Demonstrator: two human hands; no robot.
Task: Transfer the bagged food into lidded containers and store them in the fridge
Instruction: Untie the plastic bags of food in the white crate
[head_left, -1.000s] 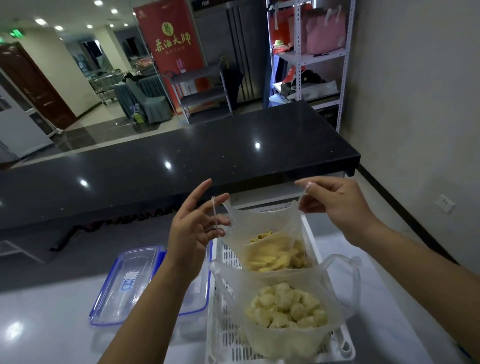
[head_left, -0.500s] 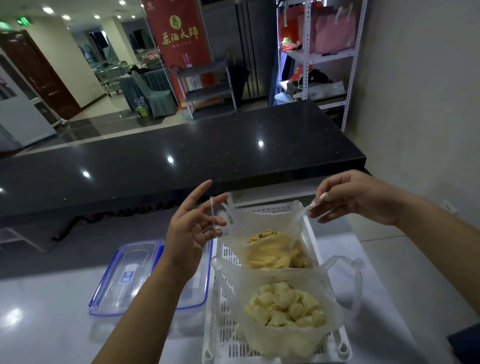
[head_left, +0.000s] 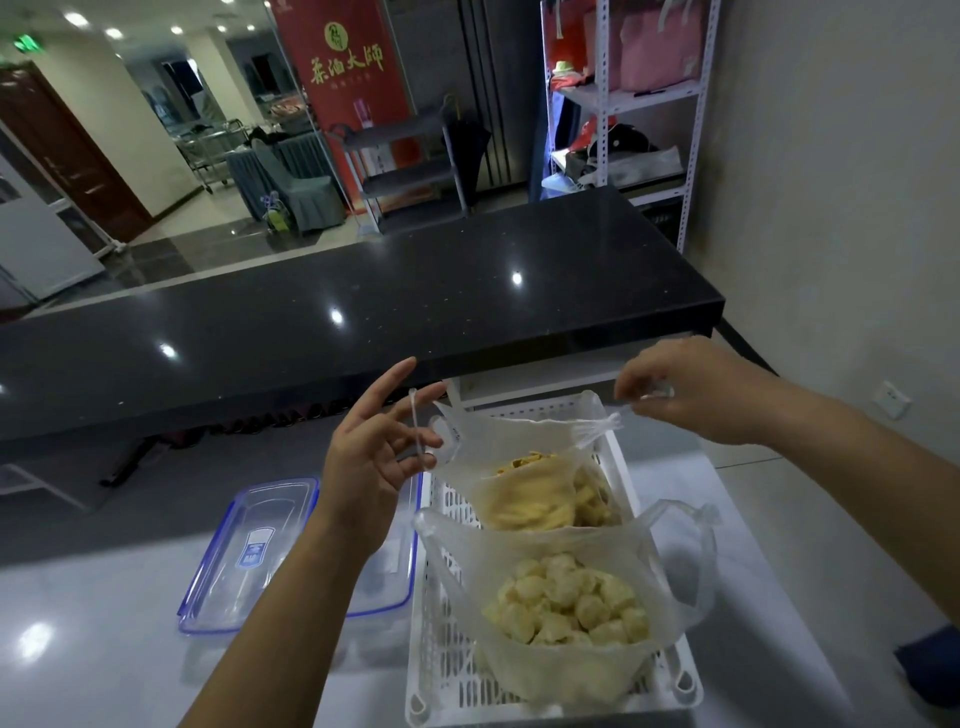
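Two thin clear bags stand in a white slotted crate (head_left: 436, 649). The far bag (head_left: 524, 499) holds yellow strips of food. The near bag (head_left: 566, 597) holds pale round balls and its mouth gapes. My left hand (head_left: 363, 467) has its fingers spread, with the far bag's left handle stretched as a thin loop between fingertip and thumb. My right hand (head_left: 691, 389) pinches that bag's right handle and holds it taut above the crate's far right corner. A clear container with a blue-rimmed lid (head_left: 249, 551) lies left of the crate, partly behind my left forearm.
The crate and container sit on a glossy white table (head_left: 104, 649). A raised black counter (head_left: 363, 322) runs across just beyond it. A wall with a socket (head_left: 891, 400) is close on the right. Metal shelves (head_left: 618, 98) stand further back.
My right hand has drawn its handle out to the right, thinning it into a taut strand. My left hand has kept its hold in the same place.
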